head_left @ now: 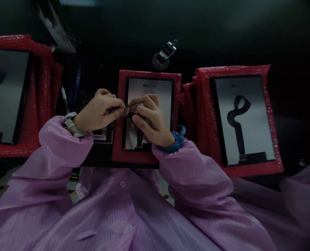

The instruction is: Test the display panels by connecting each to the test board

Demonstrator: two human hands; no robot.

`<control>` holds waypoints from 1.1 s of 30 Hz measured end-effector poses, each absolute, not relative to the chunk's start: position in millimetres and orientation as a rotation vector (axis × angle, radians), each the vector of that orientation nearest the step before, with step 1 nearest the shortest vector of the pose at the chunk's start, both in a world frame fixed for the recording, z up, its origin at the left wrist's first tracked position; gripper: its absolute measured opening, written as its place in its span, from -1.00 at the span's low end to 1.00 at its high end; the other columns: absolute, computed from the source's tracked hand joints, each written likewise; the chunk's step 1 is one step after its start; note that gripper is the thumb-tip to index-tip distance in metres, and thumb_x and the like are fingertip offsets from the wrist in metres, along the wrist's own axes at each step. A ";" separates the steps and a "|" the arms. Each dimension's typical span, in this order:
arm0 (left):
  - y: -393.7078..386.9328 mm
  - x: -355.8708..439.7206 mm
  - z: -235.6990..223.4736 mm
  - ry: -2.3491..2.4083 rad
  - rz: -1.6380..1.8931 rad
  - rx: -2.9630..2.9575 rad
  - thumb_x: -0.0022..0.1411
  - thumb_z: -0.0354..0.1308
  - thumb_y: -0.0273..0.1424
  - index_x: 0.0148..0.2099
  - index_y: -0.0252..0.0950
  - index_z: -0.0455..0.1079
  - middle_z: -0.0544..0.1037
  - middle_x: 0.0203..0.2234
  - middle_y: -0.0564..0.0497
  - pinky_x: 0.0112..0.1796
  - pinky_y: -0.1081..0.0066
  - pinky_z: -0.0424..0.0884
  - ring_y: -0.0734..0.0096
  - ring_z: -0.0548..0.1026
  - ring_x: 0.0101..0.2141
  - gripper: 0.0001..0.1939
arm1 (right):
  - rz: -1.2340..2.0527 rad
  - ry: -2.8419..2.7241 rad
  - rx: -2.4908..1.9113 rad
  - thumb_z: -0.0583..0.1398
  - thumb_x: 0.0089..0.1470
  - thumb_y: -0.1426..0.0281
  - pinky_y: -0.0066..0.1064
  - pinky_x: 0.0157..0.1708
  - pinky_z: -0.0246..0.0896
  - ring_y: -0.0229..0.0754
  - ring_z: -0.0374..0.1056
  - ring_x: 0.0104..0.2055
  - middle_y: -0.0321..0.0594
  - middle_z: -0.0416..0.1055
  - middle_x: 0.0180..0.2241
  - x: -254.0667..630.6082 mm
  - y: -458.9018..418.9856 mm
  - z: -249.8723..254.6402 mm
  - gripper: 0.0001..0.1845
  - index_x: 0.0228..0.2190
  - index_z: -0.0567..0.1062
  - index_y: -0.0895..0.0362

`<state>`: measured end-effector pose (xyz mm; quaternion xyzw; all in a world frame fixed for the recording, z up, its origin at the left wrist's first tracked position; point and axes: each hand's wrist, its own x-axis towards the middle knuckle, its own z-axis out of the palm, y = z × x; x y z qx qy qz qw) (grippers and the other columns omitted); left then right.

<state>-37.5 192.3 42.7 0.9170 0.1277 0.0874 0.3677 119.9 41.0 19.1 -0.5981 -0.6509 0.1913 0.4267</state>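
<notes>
An LCD panel lies on a red bubble-wrap bag in front of me. From the panel's lower edge a dark flat ribbon cable rises toward my fingers. My left hand comes in from the left, thumb and index finger pinched at the cable's small pale end. Over the panel, my right hand grips the cable close to that end, with bent fingers. The two sets of fingertips almost meet above the panel's left edge. Part of the cable is hidden behind my right fingers.
Right, another LCD panel with a curled cable lies on stacked red bags. A further panel rests on red bags at left. A metal clip-like object stands behind; a white pen and blue pen lie left.
</notes>
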 end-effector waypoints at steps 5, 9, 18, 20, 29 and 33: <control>188.5 -36.9 42.4 0.347 0.212 2.383 0.23 0.06 -0.28 -0.41 -0.22 0.49 0.50 -0.52 0.09 0.07 0.01 0.17 0.30 0.49 -0.33 -0.75 | 0.376 -1.730 -1.559 0.01 0.33 0.31 0.03 0.15 0.10 0.00 0.20 0.05 -0.12 0.43 -0.07 120.9 40.7 14.9 -0.72 -0.39 0.41 0.07; 188.2 -37.6 43.2 0.330 0.189 2.375 0.23 0.06 -0.29 -0.43 -0.22 0.46 0.47 -0.55 0.10 0.05 0.02 0.15 0.33 0.46 -0.37 -0.75 | 0.419 -1.742 -1.584 0.01 0.32 0.31 0.06 0.17 0.08 0.02 0.19 0.05 -0.12 0.43 -0.06 120.8 41.4 14.2 -0.73 -0.39 0.41 0.07; 186.5 -37.7 42.5 0.322 0.172 2.424 0.26 0.03 -0.27 -0.44 -0.23 0.44 0.46 -0.54 0.08 0.05 0.00 0.16 0.31 0.47 -0.36 -0.72 | 0.434 -1.717 -1.563 0.03 0.34 0.36 -0.04 0.12 0.11 -0.04 0.19 0.02 -0.15 0.44 -0.10 119.8 42.0 12.2 -0.72 -0.45 0.32 0.08; 185.8 -37.5 42.4 0.321 0.174 2.423 0.26 0.02 -0.28 -0.43 -0.23 0.44 0.46 -0.54 0.08 0.05 -0.01 0.17 0.30 0.47 -0.36 -0.72 | 0.452 -1.723 -1.546 0.01 0.35 0.35 -0.05 0.11 0.11 -0.05 0.20 0.02 -0.14 0.43 -0.10 120.2 42.4 11.8 -0.71 -0.43 0.33 0.08; 186.5 -36.8 37.9 0.330 0.217 2.396 0.26 0.09 -0.24 -0.47 -0.23 0.42 0.43 -0.56 0.10 0.09 -0.06 0.14 0.33 0.45 -0.40 -0.71 | 0.518 -1.754 -1.506 -0.02 0.39 0.26 -0.07 0.11 0.12 -0.06 0.19 0.02 -0.13 0.41 -0.07 125.3 41.4 10.0 -0.67 -0.40 0.34 0.08; 186.1 -36.4 37.8 0.341 0.255 2.402 0.23 0.12 -0.22 -0.47 -0.23 0.44 0.45 -0.56 0.10 0.10 -0.05 0.15 0.31 0.47 -0.37 -0.72 | 0.522 -1.774 -1.516 -0.02 0.39 0.25 -0.03 0.13 0.12 -0.04 0.19 0.04 -0.12 0.41 -0.06 125.3 41.5 9.6 -0.67 -0.39 0.36 0.08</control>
